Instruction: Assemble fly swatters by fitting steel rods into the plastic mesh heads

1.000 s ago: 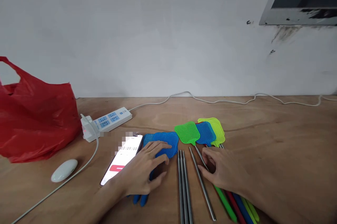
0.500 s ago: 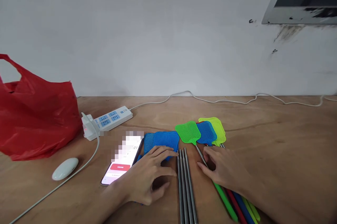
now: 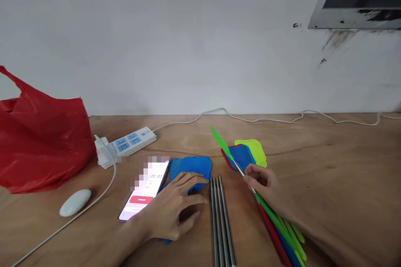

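My right hand (image 3: 263, 181) pinches the metal shaft of a green fly swatter (image 3: 221, 141), whose mesh head is lifted and seen nearly edge-on. Beneath it lie more swatters: a blue head (image 3: 242, 156) over a red one, beside a yellow-green head (image 3: 255, 150). Their red, blue and yellow-green handles run toward the lower right. My left hand (image 3: 175, 206) rests with fingers apart, holding nothing, over blue mesh swatter parts (image 3: 196, 164). Its fingertips come near several metal rods (image 3: 222, 221) lying side by side between my hands.
A lit phone (image 3: 142, 196) lies left of my left hand. Farther left are a white mouse (image 3: 75, 202), a power strip (image 3: 131, 141) with a plugged-in cable, and a red plastic bag (image 3: 46, 141). A white cord (image 3: 257, 121) runs along the wall.
My right hand has taken hold of the green fly swatter's shaft and raised it; its head has turned from flat to edge-on, uncovering more of the red and blue heads. My left hand barely moved.
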Demonstrator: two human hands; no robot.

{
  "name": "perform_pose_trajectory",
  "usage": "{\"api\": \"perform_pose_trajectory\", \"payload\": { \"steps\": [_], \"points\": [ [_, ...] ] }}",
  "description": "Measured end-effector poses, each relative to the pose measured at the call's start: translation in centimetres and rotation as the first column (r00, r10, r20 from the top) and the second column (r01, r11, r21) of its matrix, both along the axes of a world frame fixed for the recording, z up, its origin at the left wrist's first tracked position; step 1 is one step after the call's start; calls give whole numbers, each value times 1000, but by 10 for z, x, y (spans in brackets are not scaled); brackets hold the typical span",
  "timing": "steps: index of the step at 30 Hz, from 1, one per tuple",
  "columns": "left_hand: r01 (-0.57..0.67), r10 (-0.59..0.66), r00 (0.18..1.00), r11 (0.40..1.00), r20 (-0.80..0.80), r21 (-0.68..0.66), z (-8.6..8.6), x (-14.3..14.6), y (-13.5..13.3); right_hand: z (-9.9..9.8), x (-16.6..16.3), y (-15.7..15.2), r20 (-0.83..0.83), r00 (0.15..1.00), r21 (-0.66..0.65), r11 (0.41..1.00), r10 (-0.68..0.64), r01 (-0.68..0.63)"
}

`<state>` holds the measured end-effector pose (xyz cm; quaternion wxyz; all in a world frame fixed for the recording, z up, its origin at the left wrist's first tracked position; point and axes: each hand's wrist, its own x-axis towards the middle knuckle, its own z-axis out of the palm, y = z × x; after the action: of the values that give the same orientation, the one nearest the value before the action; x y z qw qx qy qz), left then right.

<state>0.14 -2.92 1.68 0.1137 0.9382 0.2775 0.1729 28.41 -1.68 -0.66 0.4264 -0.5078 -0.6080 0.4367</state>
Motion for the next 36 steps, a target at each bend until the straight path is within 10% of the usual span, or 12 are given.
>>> {"api": "perform_pose_trajectory", "payload": {
  "steps": [10,16,25,36],
  "points": [
    [-101,87,988,989,128,111,0,-3,4,10,3,5,-520,853,-371,887,45,-273],
    [-103,93,989,991,115,86,0,-3,4,4,8,8,-567,812,-379,830,141,-409],
    [-123,131,965,991,225,-52,0,-1,2,22,-4,-8,-653,750,-381,903,-110,-199],
    [-255,296,952,908,77,-333,2,6,-8,14,-8,-16,-686,719,-252,888,116,-384]
  ]
}}
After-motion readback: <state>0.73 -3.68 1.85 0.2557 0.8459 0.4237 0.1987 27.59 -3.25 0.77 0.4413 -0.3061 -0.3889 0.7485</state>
